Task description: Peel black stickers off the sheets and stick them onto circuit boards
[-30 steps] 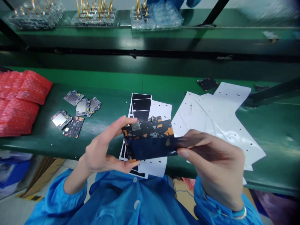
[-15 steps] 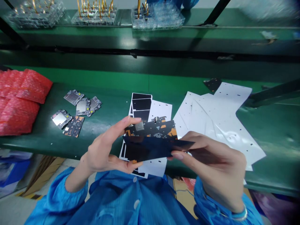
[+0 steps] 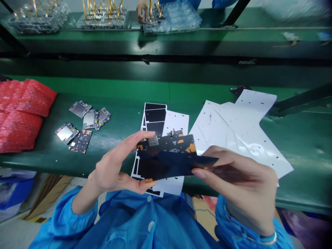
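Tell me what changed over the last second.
A co-worker's hand has appeared at the far shelf. The right hand has shifted the dark sheet, its right end now showing past the fingers. The left hand still holds the circuit board; the boards on the bench stayed put.

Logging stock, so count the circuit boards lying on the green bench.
5 circuit boards: back left, back middle, back right, front left, front right. Others could lie underneath.

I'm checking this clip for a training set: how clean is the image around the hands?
Head view: glare streaks the green workbench beside the left hand; the right hand and the dark film sheet it holds look slightly soft; the wide lens bows the bench edges; the top right corner is smeared.
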